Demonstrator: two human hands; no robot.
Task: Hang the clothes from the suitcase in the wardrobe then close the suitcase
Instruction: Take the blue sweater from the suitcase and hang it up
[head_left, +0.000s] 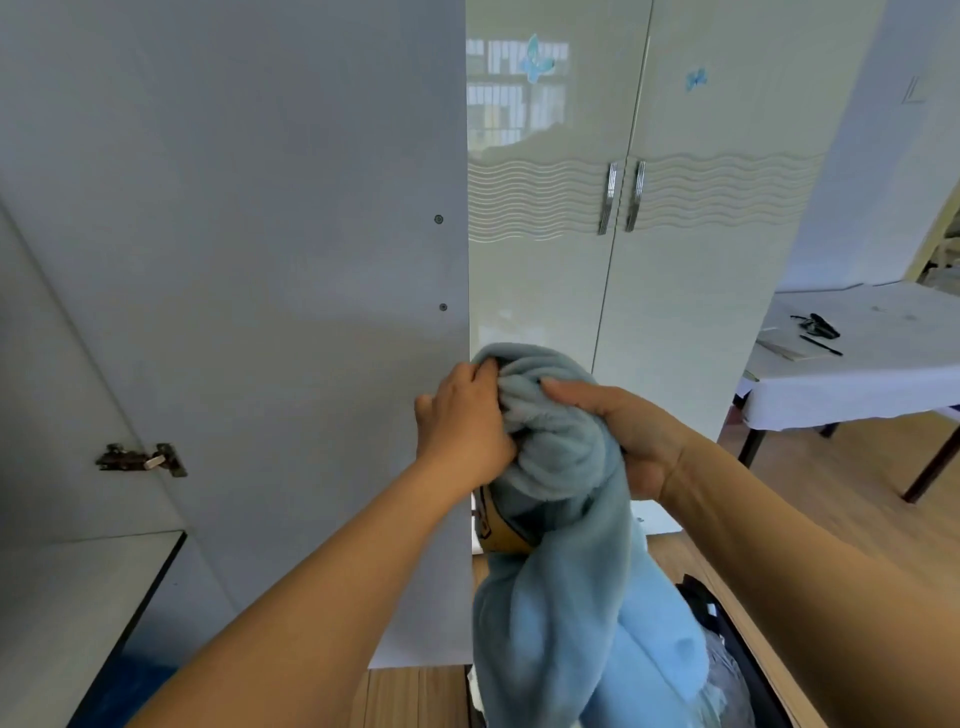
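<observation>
Wardrobe door (234, 260) open, hands gripping blue garment (561, 597)

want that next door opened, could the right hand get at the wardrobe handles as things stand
Probably not yet: the right hand grips the bunched blue garment, as does the left hand. The wardrobe handles sit above with nothing in front, so freeing it should suffice.

The single head view looks forward and down, close on the wardrobe (675, 208), perhaps slightly tilted.
</observation>
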